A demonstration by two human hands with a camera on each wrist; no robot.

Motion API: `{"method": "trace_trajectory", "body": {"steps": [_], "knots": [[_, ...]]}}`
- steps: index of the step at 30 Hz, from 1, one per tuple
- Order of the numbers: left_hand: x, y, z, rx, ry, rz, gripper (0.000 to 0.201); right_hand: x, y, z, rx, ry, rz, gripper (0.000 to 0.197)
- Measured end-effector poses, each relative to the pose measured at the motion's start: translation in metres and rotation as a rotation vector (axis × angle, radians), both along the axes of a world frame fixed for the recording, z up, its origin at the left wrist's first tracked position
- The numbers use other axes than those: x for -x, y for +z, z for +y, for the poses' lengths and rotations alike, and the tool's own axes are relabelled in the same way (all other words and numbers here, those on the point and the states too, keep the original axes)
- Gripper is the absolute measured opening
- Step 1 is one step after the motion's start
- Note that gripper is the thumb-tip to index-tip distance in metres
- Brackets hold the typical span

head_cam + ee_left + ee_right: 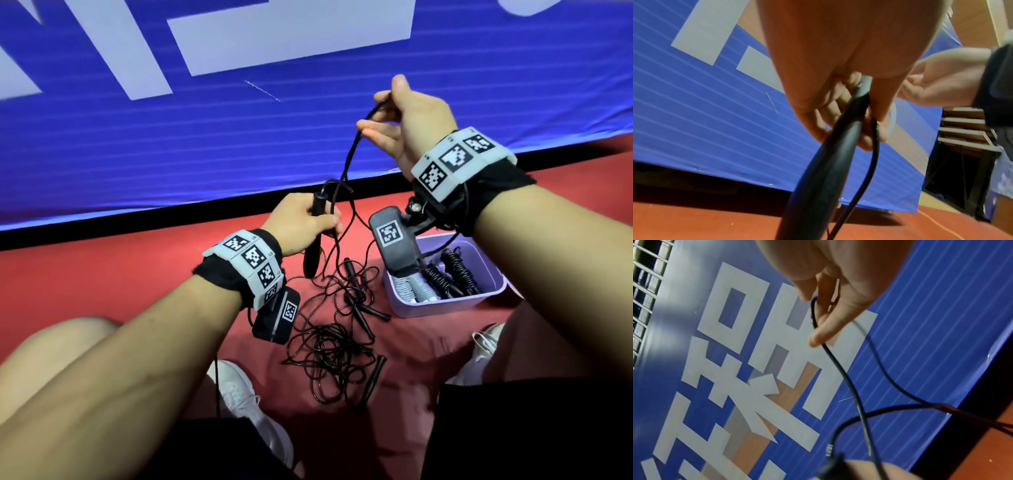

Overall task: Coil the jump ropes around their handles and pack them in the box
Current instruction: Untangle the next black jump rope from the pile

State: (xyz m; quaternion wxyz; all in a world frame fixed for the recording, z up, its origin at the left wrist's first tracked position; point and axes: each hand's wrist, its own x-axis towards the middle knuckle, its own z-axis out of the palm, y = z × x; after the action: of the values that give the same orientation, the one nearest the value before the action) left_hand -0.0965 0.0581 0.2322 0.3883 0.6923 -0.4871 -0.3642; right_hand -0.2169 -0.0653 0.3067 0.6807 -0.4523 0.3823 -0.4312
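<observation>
**Feeding the cord onto the handle**

Red matting (144, 274) ran under you, with a blue banner (205, 144) bearing pale block lettering standing along its far edge. Your left hand (301, 224) was wrapped around a black handle (313, 255), fingers curled tight about its smooth, tapered, matte shaft, narrow end pointing up. Your right hand (407, 126) was raised higher and farther right, thumb and forefinger pinching the thin black cord (346, 164), the other fingers loosely spread. That cord looked slick, round and springy, looping down between both hands toward the near pile.

To wind well, I judged you needed to keep the cord taut from the pinch, lay each turn snug beside the last, and let it slide through your fingers rather than drag the whole tangle up. The loose loop near the handle top could have kinked if pulled fast.

Below lay the tangled ropes (329, 342) on the mat, wiry loops with several slim black handles among them. Right of it sat the lilac plastic box (445, 305), already holding tightly wound bundles, black ones and pale grey ones, ridged like springs.
</observation>
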Motion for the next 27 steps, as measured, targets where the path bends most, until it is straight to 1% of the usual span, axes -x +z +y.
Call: {"method": "trace_trajectory", "body": {"steps": [1,2,4,5,7,8,9,10,11,13,15,17,18,20,21,22,24,27], "knots": [[-0.001,0.003,0.000,0.029,0.050,0.042,0.022,0.000,-0.001,-0.002,-0.018,0.031,0.036,0.025],[-0.002,0.006,-0.001,0.060,0.095,0.075,0.022,-0.001,-0.002,-0.001,-0.024,0.091,0.112,0.020],[-0.004,0.013,-0.003,0.119,0.169,0.116,0.022,-0.002,-0.012,0.005,0.014,0.296,0.353,0.013],[-0.006,0.016,-0.004,0.145,0.199,0.136,0.021,-0.003,-0.020,0.010,0.075,0.424,0.485,0.014],[-0.010,0.020,-0.005,0.186,0.250,0.172,0.022,-0.002,-0.041,0.023,0.269,0.687,0.760,0.021],[-0.011,0.022,-0.005,0.202,0.270,0.187,0.022,-0.002,-0.051,0.031,0.362,0.797,0.859,0.017],[-0.011,0.024,-0.004,0.214,0.287,0.202,0.022,-0.002,-0.059,0.039,0.437,0.859,0.909,0.009],[-0.011,0.027,-0.004,0.229,0.302,0.225,0.021,-0.003,-0.064,0.044,0.505,0.852,0.918,0.008],[-0.011,0.030,-0.003,0.245,0.317,0.252,0.019,-0.005,-0.067,0.045,0.558,0.793,0.912,0.017],[-0.012,0.035,-0.003,0.254,0.344,0.277,0.012,-0.008,-0.066,0.042,0.554,0.619,0.852,0.029],[-0.015,0.036,-0.002,0.212,0.335,0.263,0.010,-0.011,-0.055,0.036,0.482,0.428,0.698,0.029],[-0.017,0.032,0.000,0.157,0.267,0.264,0.011,-0.013,-0.041,0.031,0.389,0.301,0.500,0.028],[-0.016,0.030,0.000,0.135,0.202,0.240,0.013,-0.013,-0.034,0.031,0.345,0.275,0.414,0.027],[-0.012,0.024,0.002,0.079,0.058,0.138,0.019,-0.012,-0.025,0.030,0.266,0.241,0.279,0.026],[-0.009,0.023,0.003,0.047,0.018,0.094,0.016,-0.011,-0.021,0.029,0.230,0.229,0.229,0.026],[-0.006,0.021,0.003,0.020,0.008,0.066,0.012,-0.010,-0.016,0.028,0.196,0.219,0.188,0.026],[-0.003,0.020,0.003,0.022,0.033,0.023,0.008,-0.008,-0.011,0.024,0.143,0.187,0.121,0.026],[-0.001,0.023,0.001,0.117,0.127,-0.001,0.012,-0.005,-0.006,0.017,0.071,0.120,0.030,0.024]]}}
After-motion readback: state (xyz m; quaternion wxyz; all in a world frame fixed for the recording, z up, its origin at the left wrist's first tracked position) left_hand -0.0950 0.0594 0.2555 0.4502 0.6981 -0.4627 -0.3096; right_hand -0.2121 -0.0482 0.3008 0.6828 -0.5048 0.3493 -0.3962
